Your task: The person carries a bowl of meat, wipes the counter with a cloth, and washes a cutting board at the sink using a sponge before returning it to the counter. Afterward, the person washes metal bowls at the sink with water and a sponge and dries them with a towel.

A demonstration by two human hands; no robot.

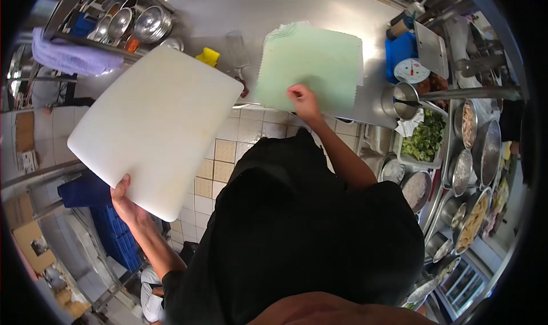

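Note:
A large white cutting board [154, 125] is held up at the left by my left hand [128, 204], which grips its lower edge with the thumb on top. The board's upper part reaches over the steel counter [217, 5]. On the counter lies a pale green cloth or mat [314, 59] with a zigzag edge. My right hand [303, 101] is over the near edge of the green sheet, fingers curled in; whether it holds anything is too small to tell. A cleaver [238, 53] and a yellow cloth [208, 56] lie between board and green sheet.
Metal bowls [151, 23] and a purple towel [74, 53] are at the upper left. A dial scale [412, 71], a pot [399, 100], a basket of green vegetables [423, 136] and several food bowls line the right. A person's grey clothing shows at the far left.

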